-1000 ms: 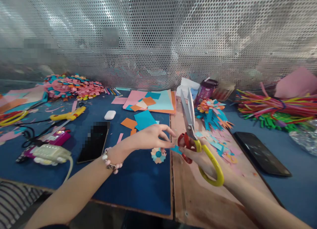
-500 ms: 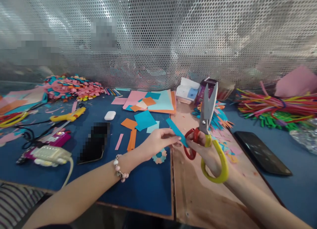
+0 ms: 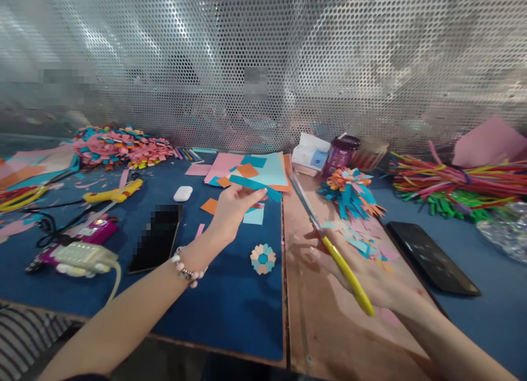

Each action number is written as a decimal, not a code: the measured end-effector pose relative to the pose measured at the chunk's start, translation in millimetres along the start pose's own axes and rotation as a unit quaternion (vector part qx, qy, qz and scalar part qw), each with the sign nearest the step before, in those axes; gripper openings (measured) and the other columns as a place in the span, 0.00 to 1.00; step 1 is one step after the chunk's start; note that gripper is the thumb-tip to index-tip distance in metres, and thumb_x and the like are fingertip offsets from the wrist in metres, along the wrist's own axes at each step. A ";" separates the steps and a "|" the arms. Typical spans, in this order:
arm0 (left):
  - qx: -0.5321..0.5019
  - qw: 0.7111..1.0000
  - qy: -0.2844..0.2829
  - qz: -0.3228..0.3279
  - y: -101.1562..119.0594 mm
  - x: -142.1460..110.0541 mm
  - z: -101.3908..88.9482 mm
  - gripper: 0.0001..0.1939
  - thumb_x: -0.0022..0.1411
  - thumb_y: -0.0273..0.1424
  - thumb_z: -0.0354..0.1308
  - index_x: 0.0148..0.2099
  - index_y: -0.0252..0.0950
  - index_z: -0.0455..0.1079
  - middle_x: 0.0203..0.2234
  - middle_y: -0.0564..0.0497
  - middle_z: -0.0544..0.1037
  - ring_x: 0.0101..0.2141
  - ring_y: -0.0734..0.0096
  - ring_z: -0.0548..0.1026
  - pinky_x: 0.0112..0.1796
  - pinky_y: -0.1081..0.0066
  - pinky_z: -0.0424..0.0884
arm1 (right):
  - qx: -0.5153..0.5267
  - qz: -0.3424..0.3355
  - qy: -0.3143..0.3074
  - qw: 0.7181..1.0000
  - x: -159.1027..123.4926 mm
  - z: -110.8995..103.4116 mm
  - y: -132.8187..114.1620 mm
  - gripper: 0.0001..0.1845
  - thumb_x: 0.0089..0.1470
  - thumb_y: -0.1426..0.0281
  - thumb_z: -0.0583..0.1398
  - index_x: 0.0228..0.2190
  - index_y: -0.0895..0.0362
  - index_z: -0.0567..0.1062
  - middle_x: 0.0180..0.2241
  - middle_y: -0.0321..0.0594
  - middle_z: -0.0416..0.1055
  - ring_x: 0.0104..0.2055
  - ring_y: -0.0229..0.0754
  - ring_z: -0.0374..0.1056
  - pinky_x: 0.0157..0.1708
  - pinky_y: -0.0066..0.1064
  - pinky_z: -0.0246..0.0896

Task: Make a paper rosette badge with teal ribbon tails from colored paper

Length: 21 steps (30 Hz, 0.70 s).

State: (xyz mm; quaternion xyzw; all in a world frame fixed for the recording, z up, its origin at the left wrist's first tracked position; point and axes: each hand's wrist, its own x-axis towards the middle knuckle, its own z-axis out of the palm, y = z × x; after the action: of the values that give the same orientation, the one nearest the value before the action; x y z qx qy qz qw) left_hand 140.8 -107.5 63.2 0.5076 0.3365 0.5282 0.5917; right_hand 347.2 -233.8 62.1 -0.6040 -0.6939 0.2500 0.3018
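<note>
Between the thumb and fingers of my left hand (image 3: 230,213) is a blue paper strip (image 3: 256,188), held above the blue table and the loose paper pieces. My right hand (image 3: 346,260) grips a pair of scissors (image 3: 325,238) with a yellow handle, its blades pointing up and to the left; the hand is slightly blurred by motion. The other scissor handle is mostly hidden by my fingers. On the table below my left hand lies a paper rosette (image 3: 262,259) with peach and light-blue petals around a blue centre. An orange paper square (image 3: 209,206) lies left of my left hand.
Stacked coloured paper sheets (image 3: 226,164) lie at the back. A black phone (image 3: 158,238), a yellow glue gun (image 3: 113,192) and a power strip with cables (image 3: 82,255) are at left. Bundled paper strips (image 3: 349,191), another phone (image 3: 432,257) and pipe cleaners (image 3: 465,175) are at right.
My left hand has moved up and left with the blue strip, away from my right hand. The scissors have turned and tipped leftward, and the rosette is now uncovered.
</note>
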 end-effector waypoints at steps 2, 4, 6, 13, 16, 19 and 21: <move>-0.035 0.999 0.005 0.005 2.3 0.4 -0.2 0.09 0.46 0.31 0.66 0.31 0.33 0.72 0.27 0.51 0.76 0.35 0.67 0.76 0.37 0.65 0.73 | -0.024 0.025 0.002 0.999 0.7 5.3 -2.1 0.20 0.54 0.49 0.51 0.34 0.53 0.68 0.31 0.39 0.72 0.32 0.42 0.69 0.33 0.32 0.65; -0.081 0.997 -0.004 0.001 4.5 0.2 0.0 0.08 0.46 0.29 0.66 0.30 0.33 0.72 0.28 0.51 0.77 0.35 0.68 0.76 0.41 0.64 0.73 | -0.050 0.062 0.026 0.996 2.1 11.2 -2.7 0.20 0.57 0.51 0.48 0.30 0.54 0.67 0.27 0.38 0.71 0.29 0.41 0.67 0.29 0.32 0.62; -0.120 0.993 -0.017 -0.011 6.7 -0.3 0.1 0.06 0.46 0.27 0.66 0.28 0.33 0.72 0.28 0.51 0.77 0.36 0.68 0.77 0.44 0.63 0.72 | -0.070 0.081 0.045 0.993 3.5 14.7 -3.0 0.20 0.58 0.52 0.48 0.27 0.54 0.65 0.25 0.37 0.70 0.27 0.40 0.66 0.27 0.31 0.59; -0.161 0.984 -0.056 -0.041 11.1 -4.6 2.9 0.07 0.48 0.26 0.65 0.23 0.33 0.70 0.28 0.50 0.78 0.42 0.63 0.76 0.47 0.63 0.71 | -0.073 0.063 -0.006 0.995 5.4 14.2 -4.1 0.18 0.57 0.55 0.50 0.25 0.54 0.65 0.22 0.35 0.68 0.23 0.39 0.64 0.23 0.29 0.54; -0.152 0.986 -0.056 -0.043 11.0 -7.9 5.4 0.04 0.48 0.26 0.65 0.27 0.32 0.72 0.28 0.50 0.78 0.39 0.64 0.77 0.46 0.63 0.72 | -0.069 0.059 -0.014 0.996 4.1 16.5 -3.2 0.15 0.56 0.57 0.51 0.28 0.55 0.66 0.23 0.36 0.69 0.23 0.38 0.63 0.23 0.29 0.54; -0.155 0.985 -0.065 -0.046 11.5 -11.1 7.8 0.04 0.48 0.26 0.65 0.29 0.33 0.73 0.30 0.50 0.79 0.40 0.65 0.77 0.47 0.64 0.71 | -0.075 0.056 -0.007 0.996 2.4 18.0 -4.6 0.15 0.57 0.58 0.50 0.28 0.55 0.67 0.24 0.36 0.69 0.25 0.39 0.64 0.25 0.30 0.54; -0.162 0.983 -0.075 -0.052 12.4 -12.9 9.0 0.03 0.49 0.26 0.64 0.29 0.33 0.74 0.32 0.50 0.79 0.42 0.64 0.76 0.48 0.64 0.71 | -0.081 0.055 -0.007 0.995 2.1 18.3 -5.5 0.15 0.57 0.58 0.50 0.26 0.55 0.66 0.23 0.36 0.68 0.25 0.39 0.63 0.25 0.30 0.54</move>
State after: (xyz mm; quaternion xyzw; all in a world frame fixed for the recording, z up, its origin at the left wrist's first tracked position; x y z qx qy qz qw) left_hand 142.9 -123.1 75.6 0.4251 0.2267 0.5048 0.7163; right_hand 330.1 -232.3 53.6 -0.6622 -0.6796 0.2133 0.2326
